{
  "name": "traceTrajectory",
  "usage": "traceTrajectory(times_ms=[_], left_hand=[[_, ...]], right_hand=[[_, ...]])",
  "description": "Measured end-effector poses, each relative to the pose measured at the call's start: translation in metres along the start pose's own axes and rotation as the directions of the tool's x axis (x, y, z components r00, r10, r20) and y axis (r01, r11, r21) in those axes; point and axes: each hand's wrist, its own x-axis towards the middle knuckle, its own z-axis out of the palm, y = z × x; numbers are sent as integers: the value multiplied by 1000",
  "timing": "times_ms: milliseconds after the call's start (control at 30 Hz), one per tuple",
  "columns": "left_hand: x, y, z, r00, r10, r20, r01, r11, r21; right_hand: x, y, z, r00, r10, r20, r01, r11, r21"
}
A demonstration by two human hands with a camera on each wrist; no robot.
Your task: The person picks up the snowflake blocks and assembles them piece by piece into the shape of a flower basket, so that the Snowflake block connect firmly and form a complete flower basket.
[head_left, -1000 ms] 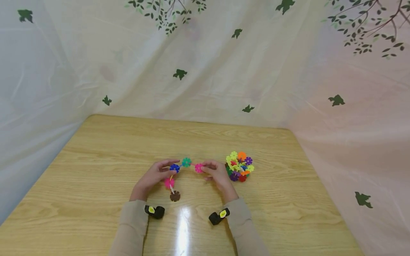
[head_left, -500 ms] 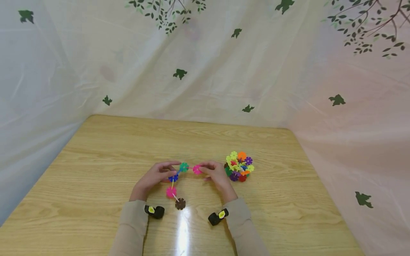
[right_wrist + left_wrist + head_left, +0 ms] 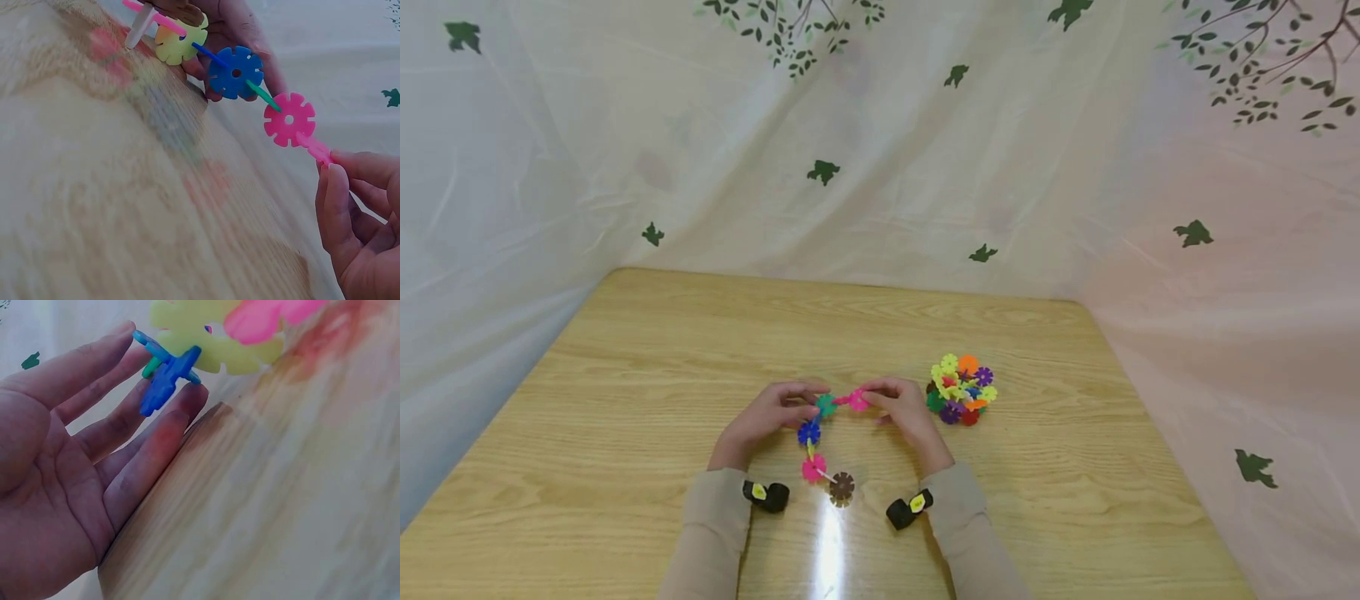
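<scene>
A chain of notched plastic snowflake discs hangs between the hands above the table. My left hand [image 3: 773, 410] holds it near the green disc [image 3: 826, 406]; in the left wrist view a light blue disc [image 3: 153, 347] sits between thumb and fingertip. My right hand [image 3: 904, 410] pinches the pink end disc [image 3: 317, 152] between thumb and index finger. From the left hand the chain drops toward the body through a blue disc [image 3: 808, 433], a yellow one and a pink disc [image 3: 814, 468], linked by a white disc [image 3: 140, 26] to a brown disc [image 3: 842, 489].
A heap of colourful snowflake discs [image 3: 962, 390] lies just right of the right hand. The wooden table [image 3: 647, 333] is backed by a pale cloth [image 3: 880, 208] printed with birds and leaves. Black wrist cameras [image 3: 771, 497] sit on both cuffs.
The left hand's hold has passed from the blue disc to near the green one. The chain's brown end has swung right and toward the body. The right hand has shifted slightly left.
</scene>
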Motion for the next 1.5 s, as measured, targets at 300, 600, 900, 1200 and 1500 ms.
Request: traceTrajectory(times_ms=[300, 600, 900, 1200, 1500], left_hand=[[3, 1, 9, 999, 50, 10, -51, 991, 121], [4, 3, 12, 998, 58, 17, -59, 992, 113], [7, 2, 13, 992, 120, 27, -122, 980, 158], [7, 4, 12, 995, 86, 46, -93, 979, 180], [6, 8, 11, 993, 101, 58, -111, 975, 194]], right_hand=[[2, 4, 0, 1000, 0, -17, 1, 1000, 13], [3, 5, 1, 999, -22, -44, 23, 1000, 7], [-2, 1, -2, 998, -67, -12, 67, 997, -45], [-15, -17, -1, 994, -97, 41, 101, 988, -118], [1, 7, -2, 994, -104, 35, 107, 990, -88]])
